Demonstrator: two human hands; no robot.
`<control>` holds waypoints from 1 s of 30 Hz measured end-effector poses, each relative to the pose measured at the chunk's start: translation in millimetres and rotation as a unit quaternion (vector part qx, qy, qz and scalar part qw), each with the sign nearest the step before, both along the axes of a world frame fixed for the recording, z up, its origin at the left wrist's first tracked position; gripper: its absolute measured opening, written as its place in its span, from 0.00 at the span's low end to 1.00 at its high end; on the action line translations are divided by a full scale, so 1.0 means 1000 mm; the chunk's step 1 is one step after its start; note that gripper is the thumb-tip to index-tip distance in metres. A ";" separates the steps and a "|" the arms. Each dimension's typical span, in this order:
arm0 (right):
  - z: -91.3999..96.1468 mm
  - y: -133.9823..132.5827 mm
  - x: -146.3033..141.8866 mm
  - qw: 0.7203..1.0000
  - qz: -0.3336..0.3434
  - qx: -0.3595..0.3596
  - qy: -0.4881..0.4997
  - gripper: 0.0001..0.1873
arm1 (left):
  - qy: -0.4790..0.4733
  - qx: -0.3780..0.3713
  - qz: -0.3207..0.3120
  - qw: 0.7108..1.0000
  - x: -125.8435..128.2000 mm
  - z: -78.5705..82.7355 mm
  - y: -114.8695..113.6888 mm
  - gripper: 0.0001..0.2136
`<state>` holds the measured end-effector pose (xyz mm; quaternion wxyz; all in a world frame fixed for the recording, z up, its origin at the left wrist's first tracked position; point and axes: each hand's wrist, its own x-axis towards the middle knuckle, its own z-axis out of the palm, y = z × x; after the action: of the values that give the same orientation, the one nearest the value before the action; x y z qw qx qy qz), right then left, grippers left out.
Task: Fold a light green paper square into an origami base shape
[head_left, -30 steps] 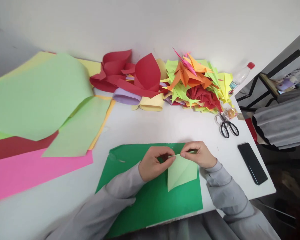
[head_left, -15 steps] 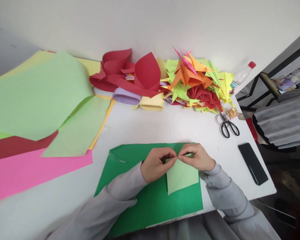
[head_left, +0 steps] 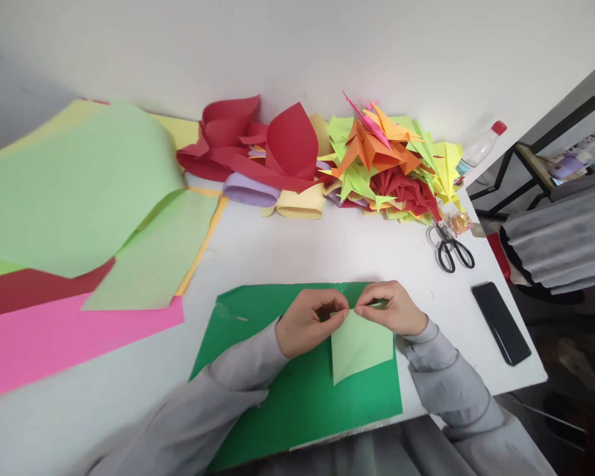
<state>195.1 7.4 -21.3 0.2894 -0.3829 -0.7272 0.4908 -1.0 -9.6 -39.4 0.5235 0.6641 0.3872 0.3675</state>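
A pale green sheet of paper (head_left: 361, 347) lies over the dark green sheet (head_left: 297, 410) at the table's front edge. Along its top edge, my left hand (head_left: 313, 322) pinches the paper between thumb and index finger. Just to the right, my right hand (head_left: 393, 309) pinches the same edge, its fingertips a small gap from the left ones. A faint diagonal line crosses the paper's lower left part. My fingers cover most of the top edge.
Large coloured sheets (head_left: 74, 192) spread over the left side. Curled red paper (head_left: 293, 142) and a heap of folded paper shapes (head_left: 377, 155) stand along the wall. Scissors (head_left: 455, 254), a black phone (head_left: 500, 324) and a red-capped bottle (head_left: 480, 149) are on the right.
My fingertips, close together before, are now slightly farther apart along the paper's top edge. Both hands still pinch it, and the paper has barely moved.
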 end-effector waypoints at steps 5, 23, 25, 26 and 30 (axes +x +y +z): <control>0.000 0.004 0.007 0.999 -0.028 -0.015 0.010 0.10 | 0.010 -0.014 -0.006 1.000 -0.006 0.003 0.004 0.08; -0.003 0.002 0.004 0.999 -0.015 -0.042 0.017 0.11 | -0.003 0.018 0.022 1.000 0.001 0.001 0.000 0.08; -0.004 0.000 0.000 0.999 -0.004 -0.032 0.016 0.11 | 0.017 0.045 -0.006 0.999 0.003 -0.001 -0.002 0.10; -0.005 -0.001 -0.002 0.999 0.001 -0.028 0.015 0.11 | 0.023 0.054 -0.014 0.998 0.004 -0.001 -0.003 0.11; -0.005 0.000 -0.001 0.999 0.017 -0.025 0.009 0.13 | 0.027 0.046 -0.026 0.998 0.002 0.002 -0.002 0.11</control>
<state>194.6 7.5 -26.1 0.2781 -0.3729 -0.7184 0.5173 1.1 -12.1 -37.9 0.4908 0.7074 0.3663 0.3529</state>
